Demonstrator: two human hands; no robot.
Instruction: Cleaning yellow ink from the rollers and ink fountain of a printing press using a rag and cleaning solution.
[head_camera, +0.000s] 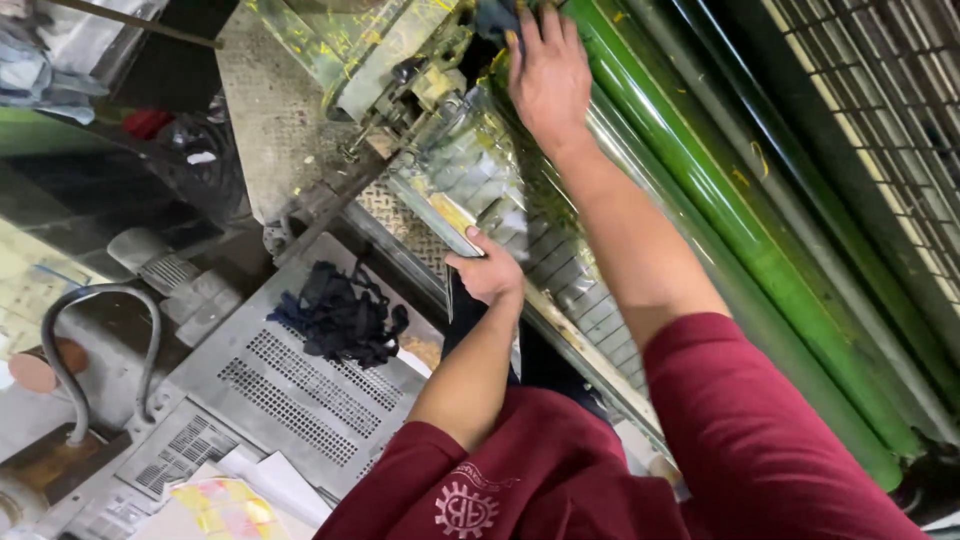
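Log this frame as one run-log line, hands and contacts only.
left hand: grips tray edge | right hand: flat on green roller, cloth not confirmed | dark rag: on grey vented cover, untouched

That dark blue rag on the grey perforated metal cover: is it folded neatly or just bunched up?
Bunched up. The dark blue rag lies in a crumpled heap with loose strands sticking out, on the grey perforated metal cover; neither hand touches it.

Two hands (548, 75) (487, 272), one dark rag (340, 315), two green rollers (700, 190)
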